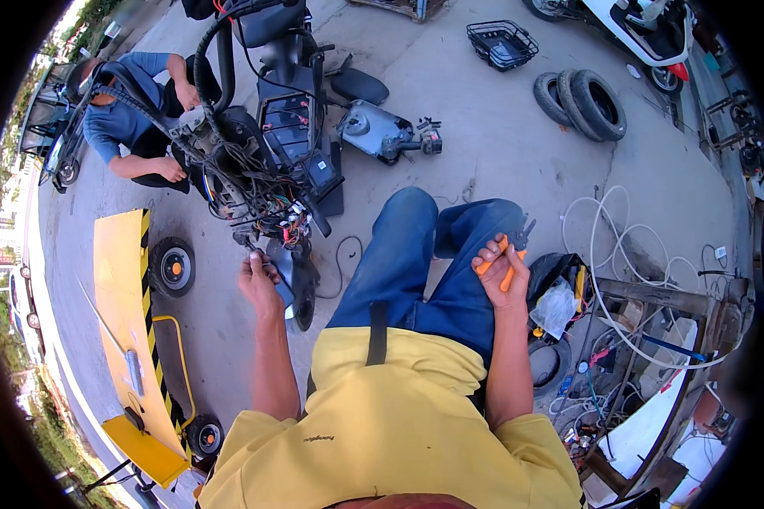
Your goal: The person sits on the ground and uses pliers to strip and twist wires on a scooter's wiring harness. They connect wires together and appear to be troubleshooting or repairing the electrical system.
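Observation:
In my right hand (504, 276) is a pair of pliers with orange handles (508, 278); its dark jaws point up and away, over my right knee. My left hand (261, 280) is closed, fingertips together, at the near end of a partly stripped electric scooter (293, 127). A small dark piece shows at those fingertips, too small to name. Just beyond the hand hangs a tangle of wires and coloured connectors (284, 222). Beside my left wrist is a smooth bluish-grey panel (278, 276), over a dark wheel.
Another person (136, 110) crouches at the far left beside the scooter. A removed metal part (373, 129), tyres (598, 106) and a black basket (502, 44) lie on the ground. On the left stands a yellow wheeled board (115, 280); at right are a cluttered bench (654, 297) and white hose (598, 254).

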`<move>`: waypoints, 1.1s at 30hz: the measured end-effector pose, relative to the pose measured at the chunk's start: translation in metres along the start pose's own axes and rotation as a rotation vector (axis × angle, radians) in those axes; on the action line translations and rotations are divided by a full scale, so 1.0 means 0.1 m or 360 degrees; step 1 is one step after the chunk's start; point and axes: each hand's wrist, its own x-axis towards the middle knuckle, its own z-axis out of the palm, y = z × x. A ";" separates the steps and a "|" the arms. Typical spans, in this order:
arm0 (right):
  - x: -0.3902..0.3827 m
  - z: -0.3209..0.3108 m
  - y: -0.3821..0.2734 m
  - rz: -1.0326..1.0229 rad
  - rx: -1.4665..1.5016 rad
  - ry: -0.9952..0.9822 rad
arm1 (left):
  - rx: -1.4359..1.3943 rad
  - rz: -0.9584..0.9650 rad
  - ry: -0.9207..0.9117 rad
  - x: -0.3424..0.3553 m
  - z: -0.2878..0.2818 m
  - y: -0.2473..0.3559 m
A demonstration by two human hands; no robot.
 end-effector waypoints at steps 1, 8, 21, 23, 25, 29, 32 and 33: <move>0.01 0.02 -0.02 -0.0005 0.0041 -0.0004 | 0.0045 0.0030 -0.0053 -0.09 0.07 -0.02; 0.11 0.01 -0.01 0.0041 0.0082 -0.0083 | 0.1108 0.0666 -0.1009 -1.05 0.92 0.22; 0.05 -0.08 -0.05 0.0006 0.0201 -0.0103 | 0.1312 0.1016 -0.1926 -1.08 0.89 0.45; 0.00 -0.13 -0.08 0.0012 0.0190 -0.0090 | 0.1399 0.1061 -0.2108 -1.07 0.82 0.57; -0.04 -0.18 -0.14 -0.0004 0.0193 -0.0081 | 0.1590 0.1185 -0.2213 -1.02 1.02 0.69; -0.13 -0.22 -0.25 -0.0062 0.0303 -0.0055 | 0.1728 0.1333 -0.2233 -0.94 1.67 0.66; -0.17 -0.23 -0.28 -0.0092 0.0313 0.0017 | 0.1669 0.1166 -0.2232 -0.90 2.41 0.38; -0.17 -0.22 -0.28 -0.0088 0.0307 0.0020 | 0.1687 0.1077 -0.2269 -0.87 2.67 0.22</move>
